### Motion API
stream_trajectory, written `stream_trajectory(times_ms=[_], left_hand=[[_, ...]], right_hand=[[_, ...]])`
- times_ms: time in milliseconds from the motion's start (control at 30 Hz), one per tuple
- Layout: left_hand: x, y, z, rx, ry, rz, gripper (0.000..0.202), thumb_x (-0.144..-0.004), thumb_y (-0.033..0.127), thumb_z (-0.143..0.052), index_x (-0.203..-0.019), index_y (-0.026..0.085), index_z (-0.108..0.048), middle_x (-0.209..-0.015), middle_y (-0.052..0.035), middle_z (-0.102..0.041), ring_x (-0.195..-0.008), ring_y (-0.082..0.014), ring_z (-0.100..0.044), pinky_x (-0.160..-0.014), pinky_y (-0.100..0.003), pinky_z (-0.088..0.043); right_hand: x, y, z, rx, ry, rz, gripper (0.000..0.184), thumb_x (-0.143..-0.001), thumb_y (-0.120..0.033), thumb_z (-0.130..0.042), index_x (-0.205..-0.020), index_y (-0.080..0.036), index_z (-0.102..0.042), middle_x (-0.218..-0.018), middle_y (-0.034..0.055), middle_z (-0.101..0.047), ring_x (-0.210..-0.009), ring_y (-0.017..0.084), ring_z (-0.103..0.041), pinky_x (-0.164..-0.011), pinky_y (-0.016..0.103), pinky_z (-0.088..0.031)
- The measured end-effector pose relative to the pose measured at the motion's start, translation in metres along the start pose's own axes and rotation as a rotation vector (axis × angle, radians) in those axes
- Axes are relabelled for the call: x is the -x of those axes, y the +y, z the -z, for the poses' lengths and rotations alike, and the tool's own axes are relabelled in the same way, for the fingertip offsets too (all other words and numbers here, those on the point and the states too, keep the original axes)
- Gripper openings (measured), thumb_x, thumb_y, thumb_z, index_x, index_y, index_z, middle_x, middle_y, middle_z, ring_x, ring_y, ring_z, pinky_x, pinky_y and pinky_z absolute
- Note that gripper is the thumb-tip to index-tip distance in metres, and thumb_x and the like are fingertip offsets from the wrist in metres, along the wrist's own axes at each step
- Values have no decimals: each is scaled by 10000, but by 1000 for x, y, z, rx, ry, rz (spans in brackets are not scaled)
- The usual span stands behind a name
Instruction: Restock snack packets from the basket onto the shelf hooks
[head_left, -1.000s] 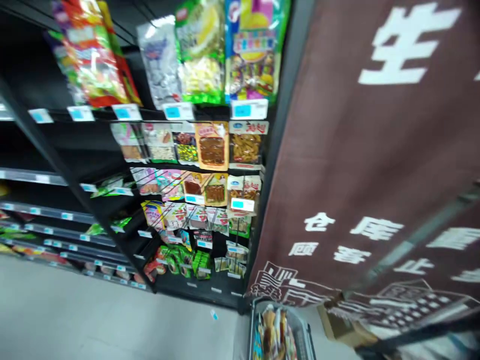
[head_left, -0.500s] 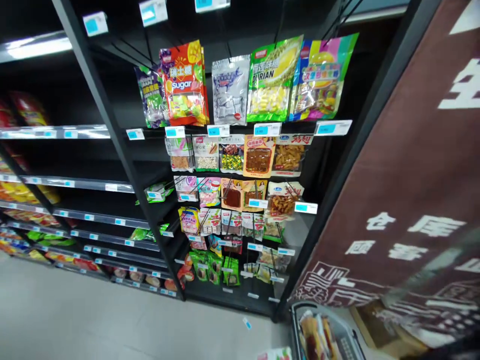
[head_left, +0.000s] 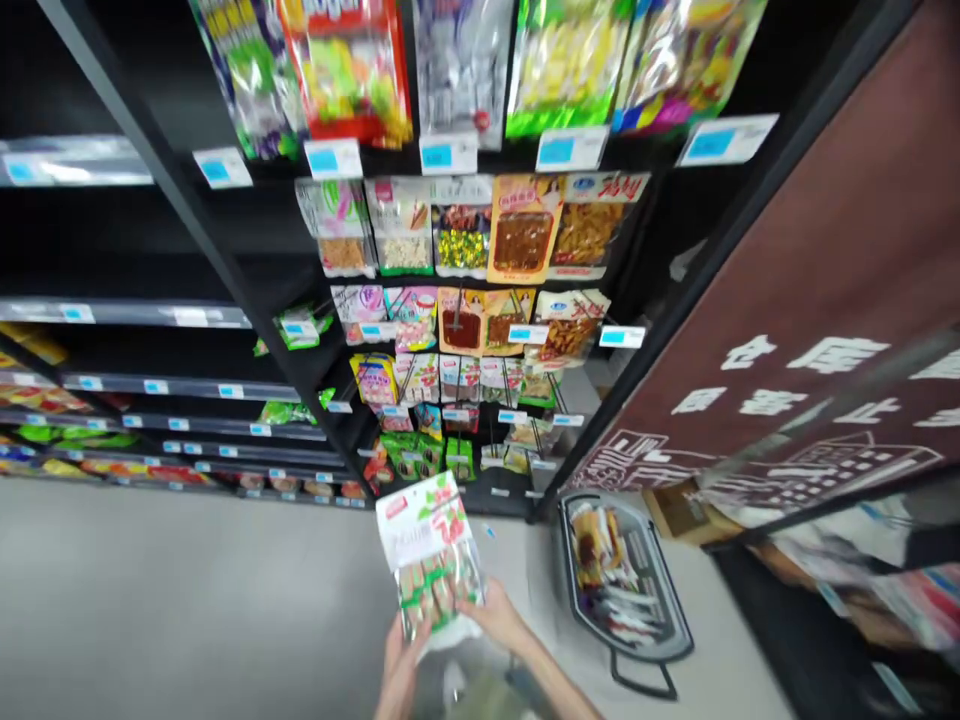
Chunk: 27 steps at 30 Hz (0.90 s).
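Between my two hands is a white snack bag (head_left: 416, 522) with red fruit printed on it and a clear lower part showing green-and-brown wrapped pieces. My left hand (head_left: 401, 650) grips its lower left edge. On the lower right side, my right hand (head_left: 491, 612) closes on the same bag. The bag is held upright, tilted a little to the left, above the grey floor. Ahead stands a black rack where several rows of snack bags hang on hooks, among them a green durian candy bag (head_left: 574, 70) and an orange-packed snack (head_left: 525, 230).
A grey basket (head_left: 679, 600) with a handle stands on the floor to the right, holding several packs. Beside it is a cardboard box (head_left: 686, 510). A brown printed curtain (head_left: 810, 280) hangs at the right. Shelves with price tags (head_left: 150, 385) run along the left.
My view has tipped downward, so the rack sits higher. Both hands and the whole snack bag have come into sight; earlier only the bag's top edge showed at the bottom.
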<state>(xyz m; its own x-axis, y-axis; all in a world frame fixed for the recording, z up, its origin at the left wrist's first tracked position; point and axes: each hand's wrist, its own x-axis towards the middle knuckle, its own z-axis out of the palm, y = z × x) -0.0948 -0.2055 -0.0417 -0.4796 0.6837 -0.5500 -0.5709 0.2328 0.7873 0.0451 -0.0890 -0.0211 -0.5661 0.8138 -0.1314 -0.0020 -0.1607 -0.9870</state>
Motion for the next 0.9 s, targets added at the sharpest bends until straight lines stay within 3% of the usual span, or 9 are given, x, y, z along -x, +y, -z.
stream_trajectory(times_ms=[67,167,333,533,800,900], left_hand=[[2,-2,-13,-96,25,-130,505,-618,458,-853,-1056,278,-680,-1109,-40,-736,-1088,-278,-650,-987,-382,-515],[-11,-4,-32,-321,-23,-298,503,-637,436,-820,-1068,207,-698,-1074,-69,-745,-1021,-291,-670,-954,-394,-521],[-19,-19,-50,-418,-149,-288,480,-686,395,-779,-1085,144,-687,-1035,-107,-755,-957,-271,-688,-884,-372,-538],[-13,-28,-76,-411,-105,-292,460,-725,408,-745,-1095,149,-665,-1057,-107,-750,-965,-272,-686,-860,-365,-546],[-18,-15,-118,-458,-105,-307,505,-708,426,-755,-1107,127,-674,-1078,-132,-746,-997,-295,-686,-872,-395,-561],[-25,-20,-126,-536,-130,-268,595,-735,443,-730,-1231,134,-620,-1115,-140,-737,-979,-308,-699,-840,-430,-578]], right_hand=[[1,8,13,-3,109,-63,462,-547,-557,-836,-773,-163,-752,-740,46,-755,-708,262,-675,-705,382,-549],[6,27,39,11,180,-157,498,-648,-488,-796,-981,-123,-736,-939,60,-769,-876,225,-676,-844,321,-515],[24,48,73,8,223,-205,501,-680,-459,-785,-1033,-108,-727,-1008,109,-765,-880,216,-694,-841,315,-533],[18,39,98,22,210,-161,464,-666,-461,-811,-976,-121,-749,-997,126,-769,-881,265,-705,-816,369,-554],[13,32,122,-86,240,-166,481,-704,-506,-781,-999,-128,-741,-1018,141,-765,-943,295,-703,-865,406,-561],[13,33,133,-225,225,-228,537,-748,-546,-726,-1079,-124,-714,-1025,142,-758,-882,282,-711,-748,385,-597]])
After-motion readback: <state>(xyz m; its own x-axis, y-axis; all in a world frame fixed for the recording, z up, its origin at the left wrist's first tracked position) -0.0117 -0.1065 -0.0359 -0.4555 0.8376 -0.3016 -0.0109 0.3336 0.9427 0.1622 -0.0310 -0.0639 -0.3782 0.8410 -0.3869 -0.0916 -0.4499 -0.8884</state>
